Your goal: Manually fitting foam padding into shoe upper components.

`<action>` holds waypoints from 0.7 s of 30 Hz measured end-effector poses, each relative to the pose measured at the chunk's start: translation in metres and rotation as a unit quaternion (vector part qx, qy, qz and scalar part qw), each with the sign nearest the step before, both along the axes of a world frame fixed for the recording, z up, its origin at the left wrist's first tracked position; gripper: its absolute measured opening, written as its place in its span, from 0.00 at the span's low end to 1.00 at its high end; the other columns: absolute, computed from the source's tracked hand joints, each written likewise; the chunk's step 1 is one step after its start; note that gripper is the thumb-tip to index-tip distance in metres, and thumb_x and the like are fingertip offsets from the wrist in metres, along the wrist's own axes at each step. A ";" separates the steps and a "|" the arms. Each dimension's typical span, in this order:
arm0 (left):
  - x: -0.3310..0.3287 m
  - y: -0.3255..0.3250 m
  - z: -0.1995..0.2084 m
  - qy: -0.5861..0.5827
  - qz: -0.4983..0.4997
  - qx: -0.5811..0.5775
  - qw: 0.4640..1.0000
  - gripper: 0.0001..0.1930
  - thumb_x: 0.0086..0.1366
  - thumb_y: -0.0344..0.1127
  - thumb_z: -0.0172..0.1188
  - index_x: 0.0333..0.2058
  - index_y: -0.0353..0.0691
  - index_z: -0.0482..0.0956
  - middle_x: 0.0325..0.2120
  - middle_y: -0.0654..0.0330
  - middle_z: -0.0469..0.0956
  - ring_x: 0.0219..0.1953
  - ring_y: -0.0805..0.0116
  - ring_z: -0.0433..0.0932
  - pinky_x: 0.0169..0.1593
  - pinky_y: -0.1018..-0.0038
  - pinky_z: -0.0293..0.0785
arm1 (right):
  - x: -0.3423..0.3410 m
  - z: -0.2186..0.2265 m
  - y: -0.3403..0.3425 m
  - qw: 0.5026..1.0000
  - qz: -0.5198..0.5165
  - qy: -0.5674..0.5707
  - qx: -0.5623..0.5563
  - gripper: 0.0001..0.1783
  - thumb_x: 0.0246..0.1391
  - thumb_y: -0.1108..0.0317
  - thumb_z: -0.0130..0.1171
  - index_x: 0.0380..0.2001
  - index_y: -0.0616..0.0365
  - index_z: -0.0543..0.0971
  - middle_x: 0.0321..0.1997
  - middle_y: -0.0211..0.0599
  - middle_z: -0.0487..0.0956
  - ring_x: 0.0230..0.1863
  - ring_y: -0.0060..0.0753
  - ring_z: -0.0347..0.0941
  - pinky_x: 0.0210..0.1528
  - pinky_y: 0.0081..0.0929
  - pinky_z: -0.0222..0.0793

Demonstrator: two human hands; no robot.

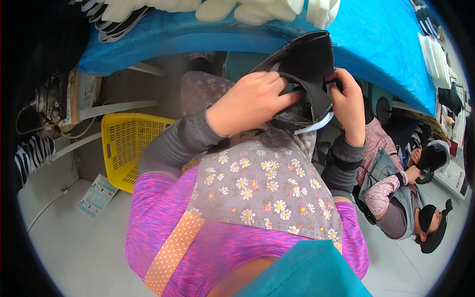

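Above my lap I hold a black boot upper (309, 57), its wide opening flared toward the blue table. My left hand (252, 101) grips its near left side, with the fingers curled into the fold and the thumb pointing right. On the other side, my right hand (349, 101) pinches the upper's right edge between bent fingers and thumb. A white strip (316, 123) shows along the underside, next to my right wrist. The inside of the upper is dark, and my left fingertips are partly hidden in it.
A blue-covered table (198, 37) runs across the far side, bearing white foam shoe shapes (267, 10) and black-and-white insoles (121, 24). A yellow plastic basket (114, 163) stands at my left. A co-worker (396, 188) sits at right, handling a black piece (433, 157).
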State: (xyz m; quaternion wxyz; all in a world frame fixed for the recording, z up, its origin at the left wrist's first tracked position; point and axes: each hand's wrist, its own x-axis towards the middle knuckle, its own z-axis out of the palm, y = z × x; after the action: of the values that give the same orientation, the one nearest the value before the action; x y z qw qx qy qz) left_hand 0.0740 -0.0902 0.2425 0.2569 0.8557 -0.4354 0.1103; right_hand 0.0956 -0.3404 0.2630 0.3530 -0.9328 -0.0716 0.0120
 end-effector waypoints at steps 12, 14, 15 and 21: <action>-0.024 0.011 0.047 -0.172 -0.036 -0.076 0.982 0.04 0.47 0.36 0.57 0.25 0.48 0.77 0.21 0.71 0.68 0.27 0.74 0.70 0.33 0.79 0.67 | -0.040 0.076 -0.006 0.985 0.047 -0.119 0.119 0.12 0.45 0.90 0.48 0.28 0.69 0.79 0.48 0.46 0.78 0.38 0.30 0.76 0.40 0.18 0.68; -0.022 0.022 0.049 -0.170 -0.059 -0.074 0.981 0.06 0.45 0.36 0.57 0.25 0.48 0.78 0.22 0.71 0.71 0.28 0.74 0.72 0.34 0.79 0.68 | -0.033 0.069 0.002 0.984 0.081 -0.130 0.092 0.12 0.44 0.89 0.49 0.28 0.67 0.79 0.48 0.46 0.78 0.37 0.30 0.76 0.39 0.19 0.68; -0.022 0.023 0.042 -0.181 -0.028 -0.080 0.980 0.07 0.45 0.36 0.57 0.26 0.47 0.78 0.24 0.71 0.73 0.30 0.74 0.74 0.35 0.79 0.69 | -0.024 0.058 0.010 0.983 0.098 -0.129 0.085 0.11 0.44 0.88 0.50 0.27 0.66 0.79 0.46 0.46 0.79 0.36 0.30 0.77 0.39 0.20 0.68; 0.001 0.034 -0.035 -0.094 0.052 -0.091 0.990 0.11 0.42 0.33 0.58 0.28 0.40 0.79 0.29 0.63 0.78 0.33 0.63 0.76 0.37 0.68 0.73 | 0.019 -0.042 0.036 0.985 0.120 -0.047 0.114 0.09 0.44 0.83 0.51 0.25 0.62 0.80 0.44 0.41 0.80 0.36 0.43 0.78 0.40 0.27 0.72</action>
State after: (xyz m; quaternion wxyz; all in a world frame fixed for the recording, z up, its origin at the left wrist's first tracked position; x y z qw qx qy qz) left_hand 0.0750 -0.0558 0.2072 0.2854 0.8359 -0.4012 0.2425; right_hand 0.1151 -0.3042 0.2209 0.4493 -0.8705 -0.2009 0.0021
